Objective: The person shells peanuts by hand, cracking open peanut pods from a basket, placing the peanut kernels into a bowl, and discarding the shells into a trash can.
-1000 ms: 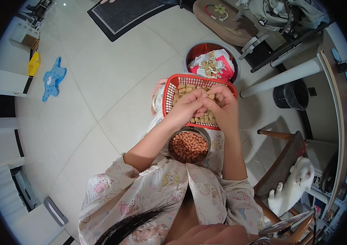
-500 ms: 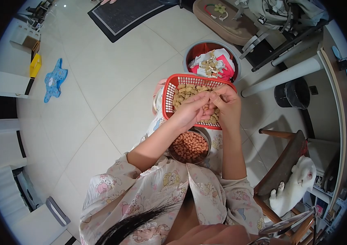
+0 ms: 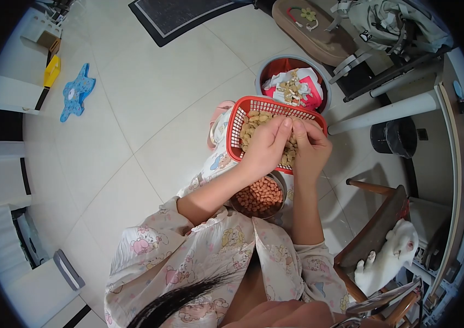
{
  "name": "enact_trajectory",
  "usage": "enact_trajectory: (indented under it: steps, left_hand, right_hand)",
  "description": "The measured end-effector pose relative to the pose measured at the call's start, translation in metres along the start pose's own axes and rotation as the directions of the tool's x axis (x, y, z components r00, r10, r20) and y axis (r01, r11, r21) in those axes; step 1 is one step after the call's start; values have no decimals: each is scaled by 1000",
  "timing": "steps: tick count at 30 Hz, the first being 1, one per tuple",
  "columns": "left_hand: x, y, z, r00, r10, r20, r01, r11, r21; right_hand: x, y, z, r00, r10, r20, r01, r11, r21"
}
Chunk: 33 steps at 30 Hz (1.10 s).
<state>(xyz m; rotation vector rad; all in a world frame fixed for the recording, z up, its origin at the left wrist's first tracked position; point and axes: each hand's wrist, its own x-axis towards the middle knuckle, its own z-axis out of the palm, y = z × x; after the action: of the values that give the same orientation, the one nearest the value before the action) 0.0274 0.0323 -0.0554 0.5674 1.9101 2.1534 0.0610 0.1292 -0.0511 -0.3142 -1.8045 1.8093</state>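
Above a red plastic basket [image 3: 234,128] of unshelled peanuts [image 3: 255,121], my left hand [image 3: 267,145] and my right hand [image 3: 311,142] meet with thumbs and fingertips pressed together. Both are closed around something too small or hidden to make out. The basket rests at my knees. Nearer my body, a round metal bowl of reddish shelled peanuts [image 3: 259,195] sits on my lap, partly under my left forearm.
Beyond the basket stands a round bin [image 3: 324,90] with peanut shells on crumpled wrapping. To the right are a black bin [image 3: 393,136], a white table leg [image 3: 390,112] and a chair [image 3: 371,224] with a white animal [image 3: 387,257]. A blue cloth [image 3: 77,93] lies on the floor at left.
The view has shifted slightly. My fingers have turned from a loose cupped position, palms partly showing, to a tighter fingertip pinch with the backs of the hands up.
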Motion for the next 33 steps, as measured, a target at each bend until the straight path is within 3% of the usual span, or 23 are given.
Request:
enact_trajectory:
  steps: [3,5,9,12,14,21,27,31,33]
  left_hand:
    - [-1,3,0,997,67,-31,-66,996,53]
    - [-1,3,-1,1000,-29,-10,28,992,-126]
    - [-1,2,-6,999,-32,1,32,983,-180]
    - [-1,5,-9,987,-149,57,159,955,-252]
    - [0,9,-9,971,-220,98,241,887,-394]
    - [0,5,-11,945,-309,109,325,844,-426]
    - [4,11,-16,903,-419,93,385,693,-610]
    - [4,14,-24,877,-456,154,430,597,-677]
    - [3,11,-23,878,-447,173,431,579,-692]
  right_hand:
    - [-5,9,4,999,27,-35,-22,993,116]
    - [-6,14,5,998,60,-26,-55,985,165]
    - [-7,18,5,991,136,4,-130,940,315]
    - [-6,24,-1,970,224,91,-242,871,428]
    - [-6,22,0,968,232,96,-250,864,437]
    - [-4,16,0,930,333,156,-365,784,503]
    - [-1,16,-4,901,391,188,-422,686,592]
    - [-1,-44,-11,923,333,192,-384,803,455]
    - [5,-83,-27,920,-34,390,-152,887,436]
